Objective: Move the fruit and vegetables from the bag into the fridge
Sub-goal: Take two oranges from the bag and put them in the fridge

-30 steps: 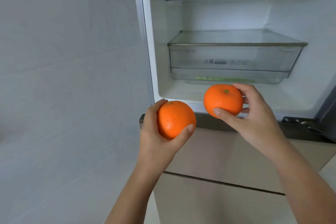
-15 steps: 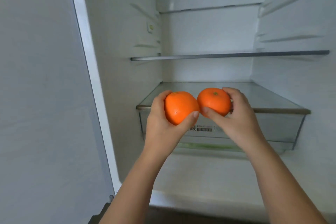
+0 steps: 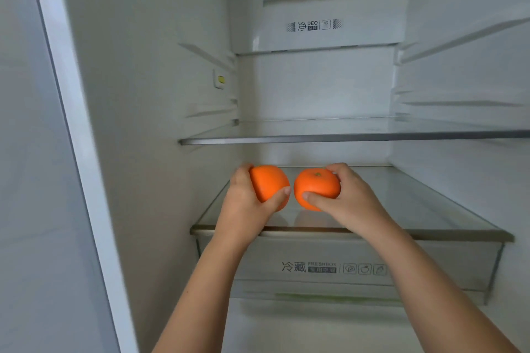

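Two oranges are inside the open fridge, just above the lower glass shelf (image 3: 415, 209). My left hand (image 3: 243, 206) is closed around the left orange (image 3: 269, 183), thumb across its front. My right hand (image 3: 344, 198) grips the right orange (image 3: 315, 189), whose green stem spot faces up. The two fruits sit side by side with a small gap between them, at or barely above the glass; I cannot tell whether they touch it. The bag is out of view.
Below the lower shelf is a clear crisper drawer (image 3: 344, 266) with something green under it. An upper glass shelf (image 3: 358, 136) spans the fridge above my hands. The fridge's left wall (image 3: 143, 123) and frame (image 3: 71, 123) stand close to my left arm.
Both hands have moved forward from outside the fridge, over the drawer's front edge, to above the lower shelf. The oranges have drawn slightly apart. The view has tilted up into the fridge.
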